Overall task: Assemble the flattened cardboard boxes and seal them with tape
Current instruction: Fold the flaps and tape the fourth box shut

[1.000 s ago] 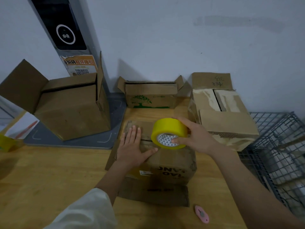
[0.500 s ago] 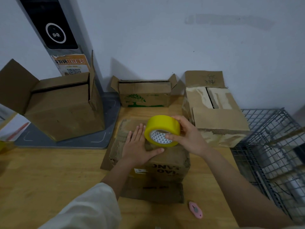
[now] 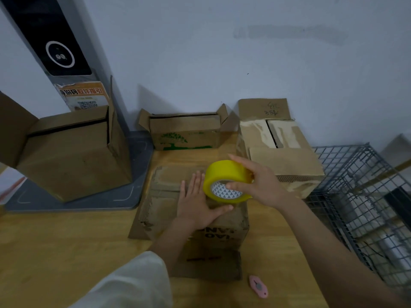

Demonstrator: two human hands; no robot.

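Left hand [image 3: 195, 203] lies flat on a box [image 3: 195, 218] with unreadable upside-down print; right hand [image 3: 262, 185], at three o'clock, grasps yellow tape roll [image 3: 224, 174].

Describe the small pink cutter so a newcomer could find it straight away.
Start at the wooden table and find the cardboard box under the left hand. Just off its near right corner lies the pink cutter, the only small pink thing among brown boxes.

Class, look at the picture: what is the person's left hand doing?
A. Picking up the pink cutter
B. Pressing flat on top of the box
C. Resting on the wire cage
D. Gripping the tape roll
B: the left hand lies with straight fingers flat on the box, while the right hand holds the tape roll.
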